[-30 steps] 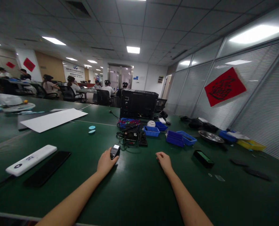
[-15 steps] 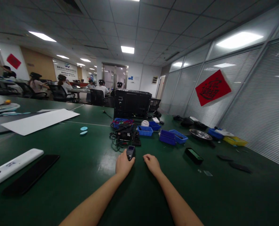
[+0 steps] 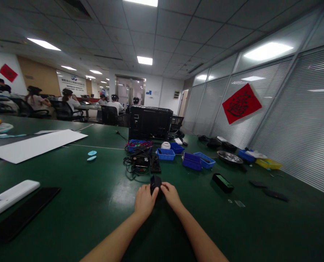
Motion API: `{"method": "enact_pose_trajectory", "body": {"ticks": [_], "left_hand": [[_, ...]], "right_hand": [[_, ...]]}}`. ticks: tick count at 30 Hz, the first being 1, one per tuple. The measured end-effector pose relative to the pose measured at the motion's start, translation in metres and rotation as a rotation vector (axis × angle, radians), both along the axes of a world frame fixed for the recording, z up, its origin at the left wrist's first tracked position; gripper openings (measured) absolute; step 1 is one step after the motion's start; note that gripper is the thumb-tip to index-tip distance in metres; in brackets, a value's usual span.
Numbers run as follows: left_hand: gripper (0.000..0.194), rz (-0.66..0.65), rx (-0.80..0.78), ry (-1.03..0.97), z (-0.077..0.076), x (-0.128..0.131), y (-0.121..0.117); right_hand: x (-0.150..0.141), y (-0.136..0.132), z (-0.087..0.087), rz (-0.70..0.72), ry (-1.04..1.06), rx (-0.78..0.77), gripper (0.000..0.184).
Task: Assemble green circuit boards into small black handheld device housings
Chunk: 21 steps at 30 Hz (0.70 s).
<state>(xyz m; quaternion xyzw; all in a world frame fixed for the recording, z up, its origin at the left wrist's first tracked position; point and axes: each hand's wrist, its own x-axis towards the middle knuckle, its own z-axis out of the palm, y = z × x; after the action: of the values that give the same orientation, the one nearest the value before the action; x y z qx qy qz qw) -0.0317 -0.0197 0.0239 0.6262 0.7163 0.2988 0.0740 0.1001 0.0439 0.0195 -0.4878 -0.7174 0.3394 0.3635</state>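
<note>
Low centre of frame, the left hand point(image 3: 144, 200) and right hand point(image 3: 172, 195) both clasp the small black device point(image 3: 155, 183) on the green table point(image 3: 96, 196), seemingly mid-handling; a steady two-handed grip looks needed.

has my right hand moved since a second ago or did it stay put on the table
Yes. The right hand has moved left to the small black device held by the left hand. It was level with the blue bins; now it sits below the cable tangle.
</note>
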Motion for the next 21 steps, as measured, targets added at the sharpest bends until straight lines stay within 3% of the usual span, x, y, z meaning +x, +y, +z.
{"method": "enact_pose_trajectory", "body": {"ticks": [5,10,14,21], "left_hand": [[0.046,-0.062,-0.024,0.02,0.0,-0.002,-0.001],[0.033,-0.086,-0.072,0.029,-0.001,-0.003,-0.001],[0.033,-0.098,-0.091,0.054,0.0,-0.001,-0.004],[0.029,-0.138,-0.063,0.075,0.0,0.0,-0.007]], "right_hand": [[0.002,0.003,-0.004,-0.043,0.015,0.025,0.033],[0.004,-0.004,0.001,-0.139,-0.284,0.085,0.041],[0.0,-0.012,0.005,-0.124,-0.464,0.133,0.038],[-0.009,-0.019,0.004,-0.071,-0.316,0.185,0.038]]}}
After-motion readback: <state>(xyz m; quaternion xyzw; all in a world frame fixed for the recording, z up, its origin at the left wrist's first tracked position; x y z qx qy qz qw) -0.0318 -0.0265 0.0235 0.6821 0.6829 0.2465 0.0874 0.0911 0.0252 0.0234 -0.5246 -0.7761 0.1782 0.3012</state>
